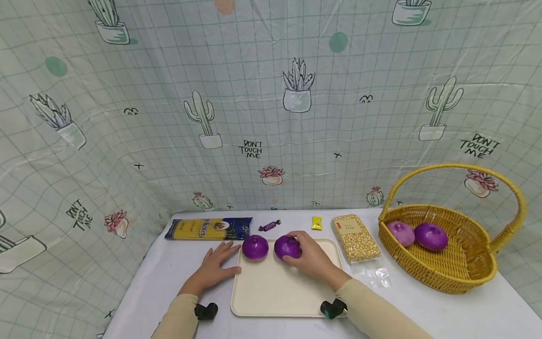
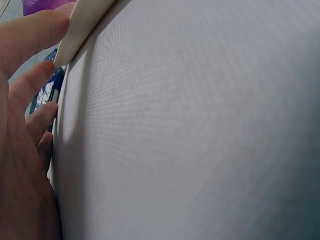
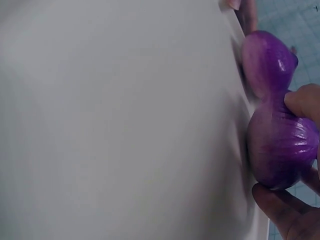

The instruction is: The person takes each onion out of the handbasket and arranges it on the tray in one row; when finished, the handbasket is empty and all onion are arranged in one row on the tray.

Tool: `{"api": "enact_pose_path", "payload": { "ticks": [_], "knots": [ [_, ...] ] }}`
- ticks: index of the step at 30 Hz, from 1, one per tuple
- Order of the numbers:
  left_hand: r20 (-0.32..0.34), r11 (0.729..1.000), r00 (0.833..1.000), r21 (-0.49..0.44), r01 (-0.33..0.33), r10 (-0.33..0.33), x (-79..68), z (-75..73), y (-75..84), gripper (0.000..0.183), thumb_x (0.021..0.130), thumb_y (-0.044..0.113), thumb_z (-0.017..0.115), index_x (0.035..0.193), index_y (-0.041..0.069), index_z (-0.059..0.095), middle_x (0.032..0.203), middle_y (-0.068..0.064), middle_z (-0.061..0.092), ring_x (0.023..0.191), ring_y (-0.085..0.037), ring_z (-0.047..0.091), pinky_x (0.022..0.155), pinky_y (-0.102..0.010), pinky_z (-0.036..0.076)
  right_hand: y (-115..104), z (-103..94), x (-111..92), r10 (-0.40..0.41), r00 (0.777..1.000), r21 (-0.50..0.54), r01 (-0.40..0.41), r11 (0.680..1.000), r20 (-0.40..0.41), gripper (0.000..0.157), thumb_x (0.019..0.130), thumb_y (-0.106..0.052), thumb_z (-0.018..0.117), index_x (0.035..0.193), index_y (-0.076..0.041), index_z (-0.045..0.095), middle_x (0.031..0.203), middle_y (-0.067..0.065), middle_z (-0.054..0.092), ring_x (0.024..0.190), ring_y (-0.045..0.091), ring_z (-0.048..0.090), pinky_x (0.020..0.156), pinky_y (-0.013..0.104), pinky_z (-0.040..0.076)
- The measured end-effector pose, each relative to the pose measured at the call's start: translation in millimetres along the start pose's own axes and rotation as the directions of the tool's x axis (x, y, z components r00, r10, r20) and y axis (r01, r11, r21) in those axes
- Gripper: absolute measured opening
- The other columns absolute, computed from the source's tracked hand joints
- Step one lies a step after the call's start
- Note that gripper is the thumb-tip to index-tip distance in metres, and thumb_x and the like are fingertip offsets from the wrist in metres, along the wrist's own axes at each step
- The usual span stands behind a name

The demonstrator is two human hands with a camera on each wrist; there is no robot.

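My right hand (image 1: pixel 312 256) grips a purple onion (image 1: pixel 284 247) at the back middle of a cream tray (image 1: pixel 275 292); thumb and fingers lie on either side of it in the right wrist view. Left of it, a second purple onion (image 1: pixel 255 247) sits in the tray's back left corner. My left hand (image 1: pixel 215 267) is spread at the tray's left edge, its thumb touching the rim and its other fingers on the white table. In the left wrist view the thumb (image 2: pixel 37 32) lies against the tray's side wall (image 2: pixel 82 30).
A yellow wicker basket (image 1: pixel 470 268) at the right holds a pale onion (image 1: pixel 401 233) and a purple onion (image 1: pixel 431 237). Behind the tray lie a pasta pack (image 1: pixel 207 229), a purple-wrapped candy (image 1: pixel 269 225) and a small yellow packet (image 1: pixel 316 223). A bag of corn kernels (image 1: pixel 356 238) lies right of it.
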State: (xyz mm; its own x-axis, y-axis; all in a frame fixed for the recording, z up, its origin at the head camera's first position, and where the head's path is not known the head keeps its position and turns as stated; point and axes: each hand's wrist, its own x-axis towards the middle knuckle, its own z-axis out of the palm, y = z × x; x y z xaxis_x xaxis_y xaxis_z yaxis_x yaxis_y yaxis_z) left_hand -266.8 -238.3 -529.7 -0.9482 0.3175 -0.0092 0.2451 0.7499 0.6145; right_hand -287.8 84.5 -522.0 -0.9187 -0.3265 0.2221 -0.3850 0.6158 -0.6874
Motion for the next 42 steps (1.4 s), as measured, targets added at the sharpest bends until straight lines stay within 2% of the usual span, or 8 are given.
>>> {"api": "enact_pose_path", "payload": {
  "ticks": [9,25,33,42],
  "knots": [
    [0.002,1.000,1.000,-0.001,0.012,-0.012,0.7,0.7,-1.0,0.074,0.090,0.044,0.075,0.152,0.013,0.050,0.162,-0.020,0.034,0.153,-0.042,0.016,0.123,-0.063,0.000,-6,6.4,5,-0.012,1.000,0.005,0.012,1.000,0.002,0.062,0.084,-0.026,0.085,0.136,-0.009,0.056,0.139,0.012,0.056,0.129,0.033,0.056,0.108,0.050,0.048],
    [-0.005,1.000,1.000,0.006,0.007,-0.007,1.4,1.6,-1.5,0.075,0.089,0.045,0.075,0.152,0.013,0.049,0.161,-0.020,0.034,0.153,-0.043,0.018,0.123,-0.063,0.001,-8,12.7,11,-0.015,1.000,0.007,0.015,1.000,-0.007,0.060,0.086,-0.029,0.084,0.139,-0.014,0.058,0.139,0.012,0.056,0.128,0.033,0.057,0.107,0.051,0.049],
    [-0.004,1.000,1.000,0.005,0.009,-0.009,-0.1,1.9,-1.5,0.074,0.089,0.044,0.075,0.151,0.012,0.050,0.161,-0.020,0.035,0.153,-0.043,0.018,0.123,-0.063,0.001,-9,15.1,13,-0.017,1.000,0.008,0.017,1.000,0.005,0.067,0.087,-0.029,0.082,0.143,-0.007,0.053,0.145,0.014,0.054,0.132,0.034,0.054,0.110,0.050,0.046],
    [-0.003,1.000,1.000,0.002,0.017,-0.017,0.6,1.6,-1.0,0.074,0.090,0.044,0.075,0.152,0.012,0.049,0.162,-0.020,0.034,0.153,-0.042,0.017,0.123,-0.063,0.000,-12,15.2,13,-0.005,1.000,0.008,0.005,1.000,0.011,0.066,0.088,-0.029,0.081,0.144,-0.007,0.052,0.147,0.014,0.052,0.134,0.035,0.053,0.111,0.051,0.045]
  ]
}}
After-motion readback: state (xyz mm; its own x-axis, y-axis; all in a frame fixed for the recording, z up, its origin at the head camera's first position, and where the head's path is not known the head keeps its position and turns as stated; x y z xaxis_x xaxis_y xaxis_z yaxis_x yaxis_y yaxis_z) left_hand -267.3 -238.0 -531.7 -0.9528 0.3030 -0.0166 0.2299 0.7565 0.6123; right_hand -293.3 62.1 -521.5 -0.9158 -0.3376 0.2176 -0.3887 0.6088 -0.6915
